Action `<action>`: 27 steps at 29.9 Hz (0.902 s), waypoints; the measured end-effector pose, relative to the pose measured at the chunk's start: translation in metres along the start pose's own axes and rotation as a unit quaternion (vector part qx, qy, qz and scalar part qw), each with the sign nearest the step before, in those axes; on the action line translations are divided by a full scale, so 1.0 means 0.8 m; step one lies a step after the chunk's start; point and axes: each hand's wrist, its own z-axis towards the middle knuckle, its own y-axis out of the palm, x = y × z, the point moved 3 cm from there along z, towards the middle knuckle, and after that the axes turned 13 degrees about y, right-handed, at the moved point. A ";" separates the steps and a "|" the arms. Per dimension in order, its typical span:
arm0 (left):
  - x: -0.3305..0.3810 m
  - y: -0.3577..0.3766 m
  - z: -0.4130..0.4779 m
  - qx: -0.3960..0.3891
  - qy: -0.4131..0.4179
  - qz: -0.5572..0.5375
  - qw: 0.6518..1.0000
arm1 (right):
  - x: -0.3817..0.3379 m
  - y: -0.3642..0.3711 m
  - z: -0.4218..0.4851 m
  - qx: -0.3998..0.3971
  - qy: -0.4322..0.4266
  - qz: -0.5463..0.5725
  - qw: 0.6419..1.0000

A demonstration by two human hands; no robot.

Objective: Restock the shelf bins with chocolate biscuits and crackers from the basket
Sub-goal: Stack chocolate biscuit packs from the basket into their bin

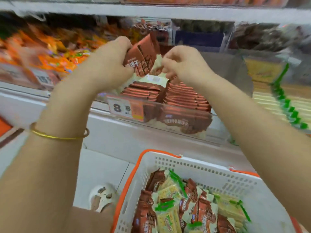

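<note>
My left hand (107, 63) grips a bundle of brown chocolate biscuit packs (143, 54), raised over the clear shelf bin (176, 125). My right hand (181, 64) pinches the right edge of the same bundle. The bin holds rows of brown chocolate biscuit packs (183, 96) standing on edge. Below, a white basket with an orange rim (202, 167) holds mixed brown chocolate biscuit packs (204, 211) and yellow-green cracker packs (168, 216). To the right, another bin holds cracker packs (269, 96) with green edges.
Orange snack bags (50, 52) fill the bin on the left. A price tag reading 8 (124, 107) hangs on the chocolate bin's front. A white shelf board (151, 12) runs above. A shoe (102, 195) stands on the tiled floor beside the basket.
</note>
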 end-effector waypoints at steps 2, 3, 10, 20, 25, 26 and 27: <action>-0.016 0.021 0.010 0.006 0.004 0.025 1.000 | 0.015 0.031 0.047 -0.032 -0.019 -0.173 0.984; -0.022 0.031 0.013 0.009 0.011 0.032 0.999 | 0.023 0.045 0.063 -0.060 -0.020 -0.225 0.972; -0.045 0.048 0.043 -0.007 0.031 0.074 0.997 | 0.046 0.073 0.096 -0.084 -0.012 -0.341 0.936; -0.057 0.053 0.054 -0.077 0.045 0.002 0.996 | 0.049 0.032 0.105 0.104 0.004 -0.193 0.976; -0.050 0.085 0.079 -0.030 0.062 0.045 0.997 | 0.052 0.035 0.113 0.139 0.081 -0.054 0.985; -0.051 0.091 0.084 -0.021 0.062 0.050 0.997 | 0.053 0.036 0.114 0.140 0.090 -0.019 0.986; -0.053 0.097 0.089 -0.011 0.062 0.059 0.996 | 0.055 0.037 0.114 0.141 0.089 0.002 0.986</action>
